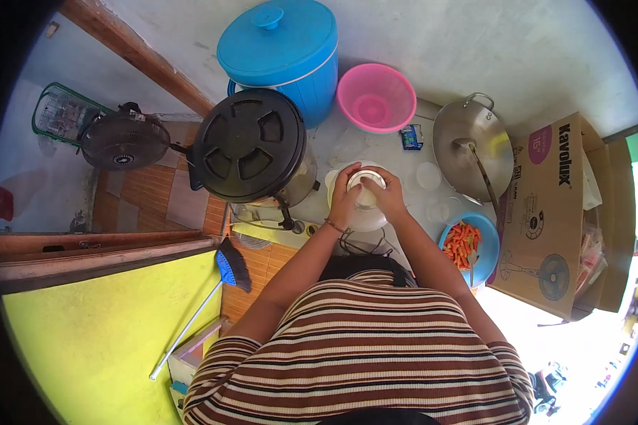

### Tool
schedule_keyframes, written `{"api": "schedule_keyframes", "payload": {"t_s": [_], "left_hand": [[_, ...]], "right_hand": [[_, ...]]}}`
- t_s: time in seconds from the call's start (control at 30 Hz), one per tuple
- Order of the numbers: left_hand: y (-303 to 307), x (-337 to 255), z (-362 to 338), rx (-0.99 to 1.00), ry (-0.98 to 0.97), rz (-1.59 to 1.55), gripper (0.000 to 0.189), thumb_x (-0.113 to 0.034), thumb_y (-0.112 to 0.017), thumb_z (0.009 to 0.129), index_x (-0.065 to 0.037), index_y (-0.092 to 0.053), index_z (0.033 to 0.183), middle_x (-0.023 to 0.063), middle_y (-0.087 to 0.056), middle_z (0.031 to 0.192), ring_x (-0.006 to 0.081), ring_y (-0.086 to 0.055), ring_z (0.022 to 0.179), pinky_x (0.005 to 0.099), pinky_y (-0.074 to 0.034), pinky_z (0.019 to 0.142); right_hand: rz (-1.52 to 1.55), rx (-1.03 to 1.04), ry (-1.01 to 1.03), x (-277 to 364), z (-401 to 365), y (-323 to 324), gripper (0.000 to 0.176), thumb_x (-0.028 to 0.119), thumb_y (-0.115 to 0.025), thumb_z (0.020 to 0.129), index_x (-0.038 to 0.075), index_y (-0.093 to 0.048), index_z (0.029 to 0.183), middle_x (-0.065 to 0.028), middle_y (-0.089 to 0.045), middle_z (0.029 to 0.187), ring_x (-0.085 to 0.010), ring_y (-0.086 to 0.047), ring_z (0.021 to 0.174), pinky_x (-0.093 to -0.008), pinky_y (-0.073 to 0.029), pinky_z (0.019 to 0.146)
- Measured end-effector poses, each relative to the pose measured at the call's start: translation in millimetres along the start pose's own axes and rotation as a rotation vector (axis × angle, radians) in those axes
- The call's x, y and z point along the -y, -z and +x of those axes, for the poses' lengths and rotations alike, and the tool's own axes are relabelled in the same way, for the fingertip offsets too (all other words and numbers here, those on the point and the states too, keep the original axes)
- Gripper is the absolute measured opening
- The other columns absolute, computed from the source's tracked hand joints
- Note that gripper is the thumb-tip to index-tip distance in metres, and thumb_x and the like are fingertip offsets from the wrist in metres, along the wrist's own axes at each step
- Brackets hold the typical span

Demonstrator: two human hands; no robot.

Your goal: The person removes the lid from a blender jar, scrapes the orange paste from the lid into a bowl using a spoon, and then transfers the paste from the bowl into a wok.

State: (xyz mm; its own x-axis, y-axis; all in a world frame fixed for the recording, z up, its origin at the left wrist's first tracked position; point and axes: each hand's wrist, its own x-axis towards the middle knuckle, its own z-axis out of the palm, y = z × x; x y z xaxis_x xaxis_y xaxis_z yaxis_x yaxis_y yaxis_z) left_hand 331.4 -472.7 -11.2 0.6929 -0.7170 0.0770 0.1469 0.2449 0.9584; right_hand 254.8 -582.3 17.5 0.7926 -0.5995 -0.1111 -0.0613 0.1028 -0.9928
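A white round-topped container (366, 180) stands in the middle, above a wider pale, rounded base (367, 218). My left hand (343, 196) is closed round its left side, and my right hand (388, 195) is closed round its right side. Both hands' fingers curve over the rim, with the thumbs near the top's centre. What lies inside the container is too small to make out. Dark cords (365, 243) lie just below the base, close to my body.
Behind are a blue lidded bucket (308, 81), pink basin (376, 98) and blue packet (412, 137). A black-lidded pot (248, 145) stands left. On the right are a wok (450, 142), a blue bowl (490, 241) of orange pieces and a cardboard box (546, 212).
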Motion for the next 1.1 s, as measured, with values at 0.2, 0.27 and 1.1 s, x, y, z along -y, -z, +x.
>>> {"api": "schedule_keyframes", "payload": {"t_s": [0.2, 0.27, 1.1], "left_hand": [[-1.1, -5.2, -0.5, 0.003, 0.025, -0.016, 0.05, -0.003, -0.046, 0.083, -0.003, -0.043, 0.134, 0.0099, -0.047, 0.133, 0.0192, -0.042, 0.127, 0.0317, -0.029, 0.109], [-1.1, -5.0, -0.5, -0.002, 0.031, -0.003, 0.051, -0.004, -0.046, 0.083, -0.003, -0.043, 0.134, 0.0099, -0.047, 0.133, 0.0192, -0.042, 0.127, 0.0317, -0.029, 0.109], [-0.8, -2.4, -1.4, -0.003, 0.019, -0.022, 0.051, 0.0, -0.044, 0.082, -0.003, -0.044, 0.133, 0.0097, -0.047, 0.132, 0.0193, -0.043, 0.126, 0.0315, -0.03, 0.109]], "right_hand": [[0.02, 0.005, 0.003, 0.3, -0.4, -0.9, 0.024, 0.012, -0.069, 0.082, 0.003, -0.069, 0.104, -0.0059, -0.069, 0.098, -0.0133, -0.062, 0.09, -0.0282, -0.048, 0.083], [0.009, 0.0, -0.005, 3.6, -1.6, -1.3, 0.024, 0.012, -0.069, 0.082, 0.003, -0.069, 0.104, -0.0058, -0.069, 0.098, -0.0134, -0.062, 0.09, -0.028, -0.048, 0.083], [0.01, 0.005, 0.022, -0.8, -1.8, -0.3, 0.025, 0.01, -0.07, 0.082, 0.002, -0.068, 0.105, -0.0066, -0.069, 0.098, -0.0137, -0.062, 0.09, -0.0283, -0.048, 0.083]]}}
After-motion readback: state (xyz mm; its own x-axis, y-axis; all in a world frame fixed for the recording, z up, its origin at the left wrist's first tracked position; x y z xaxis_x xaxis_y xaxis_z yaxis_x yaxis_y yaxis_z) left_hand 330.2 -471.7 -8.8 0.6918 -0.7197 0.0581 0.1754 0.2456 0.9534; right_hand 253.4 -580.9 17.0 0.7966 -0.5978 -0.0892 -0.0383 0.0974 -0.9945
